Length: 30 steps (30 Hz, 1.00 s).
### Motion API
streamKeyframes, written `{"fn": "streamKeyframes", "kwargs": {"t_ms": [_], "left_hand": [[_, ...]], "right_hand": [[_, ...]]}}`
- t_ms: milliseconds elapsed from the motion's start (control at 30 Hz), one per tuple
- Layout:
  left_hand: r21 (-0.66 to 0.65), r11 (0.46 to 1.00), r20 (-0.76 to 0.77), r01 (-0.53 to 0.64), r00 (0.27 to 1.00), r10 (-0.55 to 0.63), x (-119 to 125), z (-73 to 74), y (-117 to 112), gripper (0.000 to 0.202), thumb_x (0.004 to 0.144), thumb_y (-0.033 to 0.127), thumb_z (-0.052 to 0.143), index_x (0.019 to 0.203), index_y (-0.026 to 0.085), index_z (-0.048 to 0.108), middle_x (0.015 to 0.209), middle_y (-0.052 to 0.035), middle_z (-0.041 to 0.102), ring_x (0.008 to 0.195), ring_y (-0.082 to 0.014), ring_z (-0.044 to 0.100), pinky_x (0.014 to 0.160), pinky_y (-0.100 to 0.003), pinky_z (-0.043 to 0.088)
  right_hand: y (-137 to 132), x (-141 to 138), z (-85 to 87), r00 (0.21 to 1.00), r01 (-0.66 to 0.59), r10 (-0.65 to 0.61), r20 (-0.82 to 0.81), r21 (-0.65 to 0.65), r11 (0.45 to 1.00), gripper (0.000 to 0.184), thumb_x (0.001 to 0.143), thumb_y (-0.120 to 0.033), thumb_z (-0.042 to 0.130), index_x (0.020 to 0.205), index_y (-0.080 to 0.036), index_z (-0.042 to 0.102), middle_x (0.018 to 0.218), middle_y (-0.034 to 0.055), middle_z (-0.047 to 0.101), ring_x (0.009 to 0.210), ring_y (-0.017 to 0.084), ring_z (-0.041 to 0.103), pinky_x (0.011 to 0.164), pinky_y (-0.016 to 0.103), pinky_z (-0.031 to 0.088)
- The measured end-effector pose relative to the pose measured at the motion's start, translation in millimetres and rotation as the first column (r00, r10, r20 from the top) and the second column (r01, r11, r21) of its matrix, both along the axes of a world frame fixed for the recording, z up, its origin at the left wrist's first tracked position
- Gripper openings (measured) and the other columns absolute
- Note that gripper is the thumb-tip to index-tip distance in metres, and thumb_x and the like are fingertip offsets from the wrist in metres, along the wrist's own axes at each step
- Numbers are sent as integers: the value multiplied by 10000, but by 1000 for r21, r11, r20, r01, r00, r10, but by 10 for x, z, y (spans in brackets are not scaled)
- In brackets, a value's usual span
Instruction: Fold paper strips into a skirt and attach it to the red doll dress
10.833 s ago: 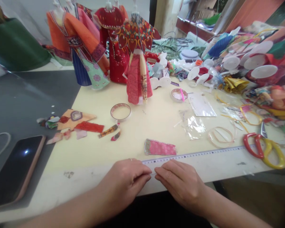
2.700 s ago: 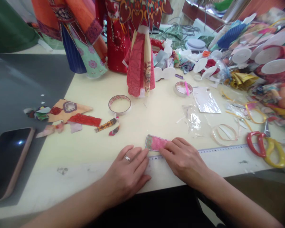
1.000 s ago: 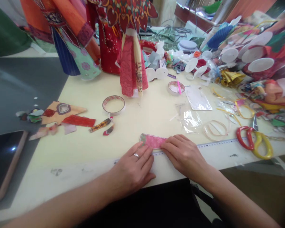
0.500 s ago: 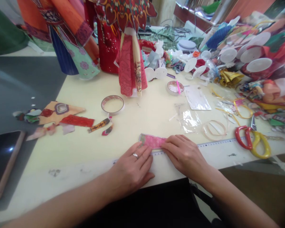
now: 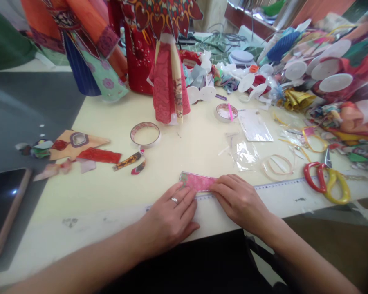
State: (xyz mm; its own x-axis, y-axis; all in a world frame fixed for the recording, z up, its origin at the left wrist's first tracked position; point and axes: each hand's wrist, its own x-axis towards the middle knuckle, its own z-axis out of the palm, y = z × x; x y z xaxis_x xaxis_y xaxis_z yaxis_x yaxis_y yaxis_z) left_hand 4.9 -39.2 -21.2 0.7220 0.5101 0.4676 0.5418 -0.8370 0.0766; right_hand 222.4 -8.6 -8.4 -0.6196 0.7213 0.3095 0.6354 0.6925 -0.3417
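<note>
A pink fabric strip [image 5: 199, 182] with a dotted pale border and a greenish patch at its left end lies on the table. My left hand [image 5: 173, 214], wearing a ring, rests on its lower left part with the fingers stretched out flat and the thumb apart. At the strip's other end, the bunched fingers of my right hand [image 5: 237, 200] grip it and cover that end. Just below the strip runs a clear ruler [image 5: 272, 184] along the table edge, partly hidden by both hands.
Red-and-yellow scissors [image 5: 337, 185] lie at the right by a coiled ribbon [image 5: 277, 166]. Tape rolls [image 5: 144, 134] and plastic bags [image 5: 243, 156] sit farther back. Costumed dolls [image 5: 170, 81] stand behind. Fabric scraps [image 5: 99, 155] and a phone [image 5: 6, 212] are at left.
</note>
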Motion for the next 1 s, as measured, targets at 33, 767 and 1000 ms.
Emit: {"fn": "streamKeyframes", "kwargs": {"t_ms": [33, 767, 1000], "left_hand": [[1, 1000, 0, 0, 1000, 0, 1, 0, -1, 286, 855, 279, 542, 944, 29, 648, 1039, -198, 673, 989, -291, 617, 936, -475, 474], [17, 1000, -1, -2, 1000, 2, -4, -27, 5, 282, 854, 283, 539, 958, 42, 641, 1042, -184, 672, 997, -282, 609, 949, -469, 462], [13, 1000, 2, 4, 1000, -4, -1, -14, 9, 282, 856, 281, 543, 946, 33, 643, 1031, -195, 673, 986, -286, 617, 939, -473, 467]], "right_hand": [[2, 0, -2, 1000, 2, -2, 1, 2, 1000, 217, 858, -52, 433, 849, -124, 638, 783, 82, 584, 765, 186, 523, 718, 325, 451], [-5, 28, -16, 994, -28, 25, 105, 33, 999, 243, 853, -41, 402, 842, -126, 630, 777, 85, 566, 763, 195, 497, 711, 334, 433], [-13, 46, -14, 992, -40, 35, 118, 41, 998, 236, 866, -57, 410, 850, -133, 633, 799, 83, 566, 752, 191, 475, 714, 332, 424]]}}
